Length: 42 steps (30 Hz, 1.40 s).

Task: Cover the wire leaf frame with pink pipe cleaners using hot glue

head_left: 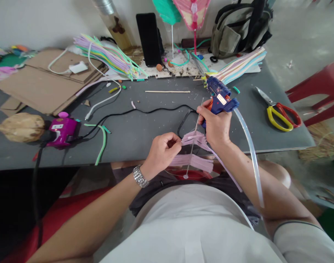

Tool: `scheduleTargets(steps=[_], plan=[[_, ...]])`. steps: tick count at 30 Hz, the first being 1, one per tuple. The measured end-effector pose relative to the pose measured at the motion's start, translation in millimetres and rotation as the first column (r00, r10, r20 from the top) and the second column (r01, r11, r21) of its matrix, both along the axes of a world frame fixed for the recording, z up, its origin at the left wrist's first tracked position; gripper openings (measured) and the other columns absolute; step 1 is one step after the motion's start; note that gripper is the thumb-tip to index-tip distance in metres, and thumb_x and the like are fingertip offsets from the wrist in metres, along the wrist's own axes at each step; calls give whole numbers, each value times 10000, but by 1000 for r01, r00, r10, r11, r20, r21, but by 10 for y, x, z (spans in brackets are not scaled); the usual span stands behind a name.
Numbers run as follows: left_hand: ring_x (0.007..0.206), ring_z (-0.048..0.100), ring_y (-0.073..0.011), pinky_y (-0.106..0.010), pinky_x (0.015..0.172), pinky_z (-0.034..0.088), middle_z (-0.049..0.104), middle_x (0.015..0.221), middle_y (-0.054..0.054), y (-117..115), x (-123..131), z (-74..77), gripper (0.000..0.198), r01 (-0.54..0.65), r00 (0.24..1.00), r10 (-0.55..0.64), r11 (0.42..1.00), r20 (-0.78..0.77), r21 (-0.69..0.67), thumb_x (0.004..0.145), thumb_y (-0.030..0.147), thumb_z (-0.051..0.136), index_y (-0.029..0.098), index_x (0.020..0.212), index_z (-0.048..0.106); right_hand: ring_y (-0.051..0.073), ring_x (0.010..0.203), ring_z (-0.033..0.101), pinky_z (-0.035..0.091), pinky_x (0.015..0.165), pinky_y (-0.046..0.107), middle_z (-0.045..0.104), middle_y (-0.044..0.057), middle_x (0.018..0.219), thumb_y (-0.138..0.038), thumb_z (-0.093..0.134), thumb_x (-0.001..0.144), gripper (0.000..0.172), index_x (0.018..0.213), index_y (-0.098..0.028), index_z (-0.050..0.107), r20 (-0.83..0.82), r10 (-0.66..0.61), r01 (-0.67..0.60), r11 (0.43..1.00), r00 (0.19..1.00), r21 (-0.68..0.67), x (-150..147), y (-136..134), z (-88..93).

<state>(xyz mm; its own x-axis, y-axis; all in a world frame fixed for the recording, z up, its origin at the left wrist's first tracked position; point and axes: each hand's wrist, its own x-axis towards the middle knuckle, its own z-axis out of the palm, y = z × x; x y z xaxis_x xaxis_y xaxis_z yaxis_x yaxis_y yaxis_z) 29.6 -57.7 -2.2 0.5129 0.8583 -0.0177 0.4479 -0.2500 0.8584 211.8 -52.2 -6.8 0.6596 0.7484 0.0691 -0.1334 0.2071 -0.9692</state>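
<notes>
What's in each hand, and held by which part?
The right hand grips the blue hot glue gun by its handle. The left hand pinches the end of a fringed lilac strip, beside a thin stick.

Left hand (163, 153), right hand (216, 126): 2
Glue guns (219, 95): 1
Fringed lilac strips (191, 163): 2
Scissors (275, 107): 1 pair
Backpacks (238, 31): 1
Red stools (317, 86): 1

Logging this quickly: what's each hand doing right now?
Left hand: closed, pinching a lilac fringed strip.
Right hand: closed, holding a blue hot glue gun.
</notes>
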Motion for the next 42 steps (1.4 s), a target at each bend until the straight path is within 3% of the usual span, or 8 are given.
scheduleTargets(steps=[9,19,33,37,42], plan=[[553,536,-114,-221,529,402,643,609,12,-26,2,-36,145,-20,998,20,1000,54,-5,825,258,619,178,721,684,78,441,481,429,423,230,581,-77,617,-228,753,679,191,752,-238,576,-11,-16,16,1000,1000,-2,-2,7,20],[551,528,-112,-231,564,407,658,608,13,-29,58,-7,121,16,1000,-16,998,1,59,771,195,586,185,677,661,75,436,482,420,426,228,558,-83,593,-209,747,692,178,739,-231,577,-7,-6,6,1000,1000,-8,-19,-5,13],[526,429,-102,-235,524,330,507,530,42,-10,83,-45,118,-58,995,64,994,71,-88,708,206,551,183,605,605,77,410,492,418,423,229,555,-90,554,-167,740,704,167,744,-224,588,-28,20,-20,1000,999,16,-43,-6,32],[591,555,-130,-239,566,425,643,618,3,-30,47,68,138,-30,993,48,986,103,-165,791,264,633,171,714,700,75,409,486,417,424,222,562,-94,538,-183,742,682,169,743,-223,590,-56,16,-14,1000,998,28,2,-8,87],[693,658,-167,-268,651,529,752,757,-68,-3,-126,263,271,154,973,-81,927,218,-341,878,415,701,161,818,776,80,441,513,426,435,220,627,-60,581,-202,757,629,193,751,-204,608,-191,79,-73,997,978,39,105,-49,183]])
